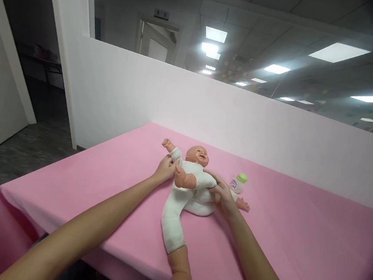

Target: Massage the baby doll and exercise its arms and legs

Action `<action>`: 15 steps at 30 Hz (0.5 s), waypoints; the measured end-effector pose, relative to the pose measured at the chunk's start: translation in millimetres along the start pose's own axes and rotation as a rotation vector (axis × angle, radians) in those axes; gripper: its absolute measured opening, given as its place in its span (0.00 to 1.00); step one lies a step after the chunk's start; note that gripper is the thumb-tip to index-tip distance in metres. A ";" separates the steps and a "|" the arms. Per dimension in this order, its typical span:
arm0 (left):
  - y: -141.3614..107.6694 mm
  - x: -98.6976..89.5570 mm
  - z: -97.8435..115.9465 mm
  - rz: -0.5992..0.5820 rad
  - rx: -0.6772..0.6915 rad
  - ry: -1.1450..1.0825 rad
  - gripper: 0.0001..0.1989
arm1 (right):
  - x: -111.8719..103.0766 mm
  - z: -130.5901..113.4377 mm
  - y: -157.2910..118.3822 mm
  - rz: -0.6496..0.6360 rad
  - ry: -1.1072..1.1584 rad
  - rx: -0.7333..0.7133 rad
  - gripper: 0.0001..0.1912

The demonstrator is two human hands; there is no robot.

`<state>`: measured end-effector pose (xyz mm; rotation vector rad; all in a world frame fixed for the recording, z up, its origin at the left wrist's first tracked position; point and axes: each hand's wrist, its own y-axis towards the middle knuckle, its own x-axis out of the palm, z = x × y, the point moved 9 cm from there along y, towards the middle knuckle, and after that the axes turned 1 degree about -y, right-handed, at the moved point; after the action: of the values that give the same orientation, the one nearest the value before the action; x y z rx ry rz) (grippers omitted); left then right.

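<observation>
A baby doll [186, 192] in a white bodysuit lies on its back on the pink table [295, 236], head toward the wall. One leg reaches over the front edge. My left hand [164, 169] grips the doll's body at its shoulder, below the raised arm. My right hand [221, 195] holds the doll's other side near the hip, fingers pressed into the white cloth. A small baby bottle [238, 183] with a green cap lies just behind my right hand.
A low white partition wall [240, 118] runs along the table's far edge, with glass above it. The table's left corner [1, 198] drops to a dark floor. A doorway opens at the far left.
</observation>
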<state>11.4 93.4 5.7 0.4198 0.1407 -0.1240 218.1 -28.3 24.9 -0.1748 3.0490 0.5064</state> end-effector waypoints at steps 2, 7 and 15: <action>-0.5 -7.7 -1.9 0.063 -0.040 0.076 0.20 | -0.4 -2.2 -3.3 -0.051 0.029 0.042 0.29; -3.5 -19.1 -6.7 0.121 -0.169 0.217 0.25 | 10.9 -11.9 -15.0 -0.296 0.010 0.111 0.26; -3.6 -26.5 -4.5 0.107 -0.227 0.359 0.30 | 29.2 -31.5 -26.8 -0.577 -0.095 0.022 0.19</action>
<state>-15.6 94.4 4.5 0.2190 0.4799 0.0743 191.5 -66.8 44.2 -0.9556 2.7182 0.4158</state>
